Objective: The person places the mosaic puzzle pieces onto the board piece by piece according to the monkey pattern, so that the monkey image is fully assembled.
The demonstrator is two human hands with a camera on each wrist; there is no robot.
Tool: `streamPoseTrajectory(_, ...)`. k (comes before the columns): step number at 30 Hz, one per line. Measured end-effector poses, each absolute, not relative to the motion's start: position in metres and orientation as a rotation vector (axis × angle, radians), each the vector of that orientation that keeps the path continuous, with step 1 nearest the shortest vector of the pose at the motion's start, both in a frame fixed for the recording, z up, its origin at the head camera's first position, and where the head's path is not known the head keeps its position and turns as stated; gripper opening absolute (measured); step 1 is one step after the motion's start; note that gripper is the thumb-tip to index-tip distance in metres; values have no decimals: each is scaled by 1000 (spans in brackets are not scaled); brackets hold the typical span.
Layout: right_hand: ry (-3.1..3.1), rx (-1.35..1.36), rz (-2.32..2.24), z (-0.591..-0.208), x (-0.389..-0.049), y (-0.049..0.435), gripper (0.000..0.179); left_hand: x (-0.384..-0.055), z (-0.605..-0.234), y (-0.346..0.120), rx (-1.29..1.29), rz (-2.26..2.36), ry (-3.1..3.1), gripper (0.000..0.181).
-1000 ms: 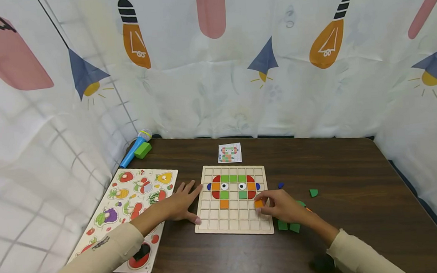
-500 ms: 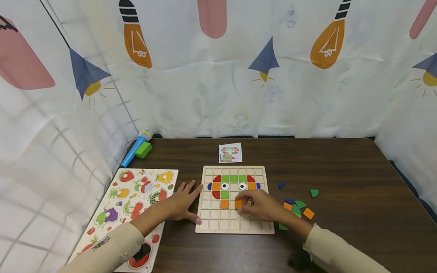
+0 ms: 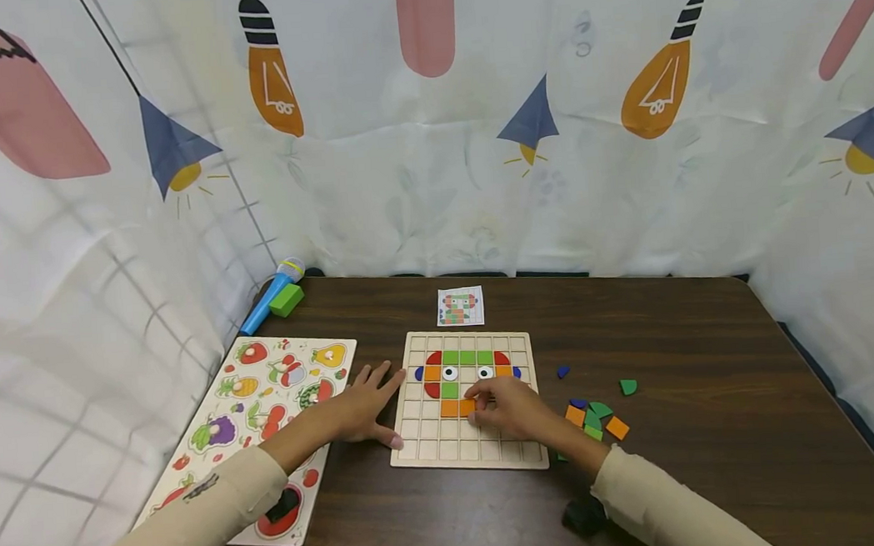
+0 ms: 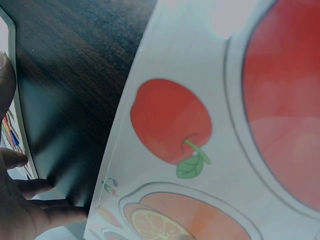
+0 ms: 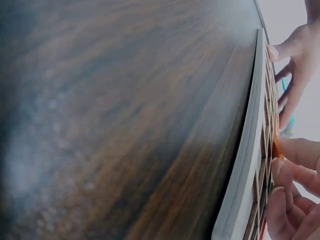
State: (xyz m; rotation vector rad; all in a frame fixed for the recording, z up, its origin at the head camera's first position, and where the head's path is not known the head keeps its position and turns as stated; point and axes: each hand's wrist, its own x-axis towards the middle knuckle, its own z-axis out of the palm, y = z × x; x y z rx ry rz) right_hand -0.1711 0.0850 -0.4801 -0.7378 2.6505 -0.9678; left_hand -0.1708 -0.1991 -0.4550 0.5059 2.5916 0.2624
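A wooden grid board (image 3: pixel 427 451) lies on the table, bearing red, orange, green, blue and eye-marked tiles arranged like a face. My right hand (image 3: pixel 511 410) reaches over its middle and pinches an orange square tile (image 3: pixel 467 408), which sits beside another orange tile (image 3: pixel 449 408) in the same row. In the right wrist view, thumb and fingertips meet at the orange tile (image 5: pixel 277 149), low on the grid. My left hand (image 3: pixel 362 407) is spread flat at the board's left edge, its thumb touching the lower left corner. It holds nothing.
A fruit puzzle board (image 3: pixel 267 450) lies under the left forearm. Loose orange (image 3: pixel 617 427), green (image 3: pixel 628 386) and blue (image 3: pixel 563 371) pieces are scattered to the right. A pattern card (image 3: pixel 460 306), a toy microphone (image 3: pixel 269 298) and a green block (image 3: pixel 287 300) lie farther back.
My right hand has moved left across the board, carrying the orange tile to the spot beside the other orange tile. The left hand has stayed in place.
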Motion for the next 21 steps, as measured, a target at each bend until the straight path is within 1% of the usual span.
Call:
streamPoseTrajectory(6, 2707, -715, -892, -479, -170, 83, 21, -170, -454, -198, 508, 275, 2588, 109)
streamPoseTrajectory(14, 2712, -713, -851, -477, -169, 84, 24, -170, -455, -199, 509, 285, 2583, 109)
streamPoseTrajectory(21, 2621, -880, -884, -472, -178, 95, 27, -171, -456, -202, 521, 296, 2586, 109)
